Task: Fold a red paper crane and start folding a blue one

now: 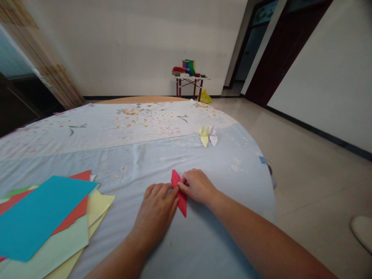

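Observation:
A narrow piece of folded red paper (183,204), pointed at both ends, lies on the cloth-covered table between my hands. My left hand (158,205) holds its left edge, fingers bent and thumb against the paper. From the other side, my right hand (199,186) pinches the paper near its middle, with the fingers curled together. The fingertips of both hands almost meet and cover part of the folds. Farther back on the table stand two folded paper figures side by side, one yellow (204,137) and one white (213,136).
At the left lies a loose stack of coloured sheets, a blue sheet (43,217) on top and a yellow one (97,205) sticking out. A flowered tablecloth (145,120) spans the rounded table. A small side table (192,78) with a colourful bag (189,67) stands by the wall.

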Tool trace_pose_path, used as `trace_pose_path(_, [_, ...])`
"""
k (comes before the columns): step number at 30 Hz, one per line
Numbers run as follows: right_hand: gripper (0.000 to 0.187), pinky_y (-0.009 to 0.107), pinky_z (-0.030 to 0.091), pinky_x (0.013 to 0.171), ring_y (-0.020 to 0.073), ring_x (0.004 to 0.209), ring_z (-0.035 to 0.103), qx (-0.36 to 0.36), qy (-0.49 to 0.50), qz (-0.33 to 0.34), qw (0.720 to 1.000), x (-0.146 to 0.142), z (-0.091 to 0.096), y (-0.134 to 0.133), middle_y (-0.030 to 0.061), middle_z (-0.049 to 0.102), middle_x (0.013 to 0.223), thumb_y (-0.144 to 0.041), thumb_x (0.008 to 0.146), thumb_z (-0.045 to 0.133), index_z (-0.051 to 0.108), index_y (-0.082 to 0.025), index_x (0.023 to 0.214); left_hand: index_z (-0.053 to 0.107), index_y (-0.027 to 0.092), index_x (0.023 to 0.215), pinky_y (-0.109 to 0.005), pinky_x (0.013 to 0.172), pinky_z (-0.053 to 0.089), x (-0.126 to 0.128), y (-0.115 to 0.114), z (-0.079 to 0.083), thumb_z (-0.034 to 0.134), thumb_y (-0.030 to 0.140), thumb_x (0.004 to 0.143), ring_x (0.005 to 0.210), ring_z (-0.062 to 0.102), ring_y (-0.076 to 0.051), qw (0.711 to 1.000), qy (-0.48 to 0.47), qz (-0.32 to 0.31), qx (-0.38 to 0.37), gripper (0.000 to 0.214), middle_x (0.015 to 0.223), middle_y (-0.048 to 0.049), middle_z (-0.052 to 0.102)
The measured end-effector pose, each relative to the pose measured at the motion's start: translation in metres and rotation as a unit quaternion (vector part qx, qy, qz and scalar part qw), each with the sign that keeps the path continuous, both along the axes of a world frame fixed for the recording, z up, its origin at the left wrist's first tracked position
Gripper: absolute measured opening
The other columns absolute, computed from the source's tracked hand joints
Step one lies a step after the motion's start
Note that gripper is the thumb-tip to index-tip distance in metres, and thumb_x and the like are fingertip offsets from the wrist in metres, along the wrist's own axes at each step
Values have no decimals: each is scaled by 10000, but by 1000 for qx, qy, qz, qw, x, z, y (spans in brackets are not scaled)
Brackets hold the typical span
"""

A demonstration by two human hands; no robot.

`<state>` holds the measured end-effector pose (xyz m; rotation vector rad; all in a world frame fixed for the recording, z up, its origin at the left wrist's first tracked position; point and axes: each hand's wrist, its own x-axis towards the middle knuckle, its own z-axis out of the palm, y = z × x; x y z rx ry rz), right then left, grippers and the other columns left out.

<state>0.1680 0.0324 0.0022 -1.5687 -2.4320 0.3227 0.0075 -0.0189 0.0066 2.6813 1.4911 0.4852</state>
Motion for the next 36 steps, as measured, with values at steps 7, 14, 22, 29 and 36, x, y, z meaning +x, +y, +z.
trace_pose_path(7, [161, 257, 303, 657, 146, 710, 527, 13, 34, -10, 999, 0, -3, -3, 18, 636, 729, -320, 816, 542, 599, -185, 749, 585, 216, 1068, -421, 892, 337, 6, -5, 3, 414, 243, 871, 945, 526, -224, 999, 42, 4, -22, 263, 1009, -60, 618])
trace_pose_path(14, [261, 278, 265, 684, 156, 759, 490, 0, 52, -38, 998, 7, -6, 0, 14, 618, 743, -443, 805, 567, 584, -184, 776, 579, 205, 1084, -434, 916, 300, 8, -8, 6, 382, 249, 884, 976, 516, -228, 997, 64, 13, -39, 284, 1009, -52, 617])
trace_pose_path(22, [367, 280, 241, 692, 145, 746, 481, -31, 108, -29, 993, 12, -7, 3, -2, 614, 697, -544, 787, 533, 594, -187, 722, 582, 199, 1073, -414, 911, 298, 9, -8, 7, 358, 234, 890, 968, 514, -219, 997, 71, 13, -38, 291, 998, -47, 618])
trace_pose_path(29, [333, 268, 237, 674, 138, 738, 473, -31, 99, -19, 994, 14, -9, 6, -8, 603, 689, -524, 757, 586, 603, -196, 705, 574, 224, 1090, -414, 924, 282, 6, -9, 5, 372, 255, 888, 992, 508, -217, 998, 45, 11, -38, 287, 1032, -38, 622])
trace_pose_path(36, [276, 257, 262, 663, 128, 709, 485, -65, 106, -3, 992, 18, -3, 10, -8, 617, 676, -454, 794, 573, 628, -195, 718, 587, 247, 1090, -444, 966, 236, 2, -7, 5, 395, 267, 876, 1007, 508, -221, 998, 24, 4, -62, 288, 1054, -32, 626])
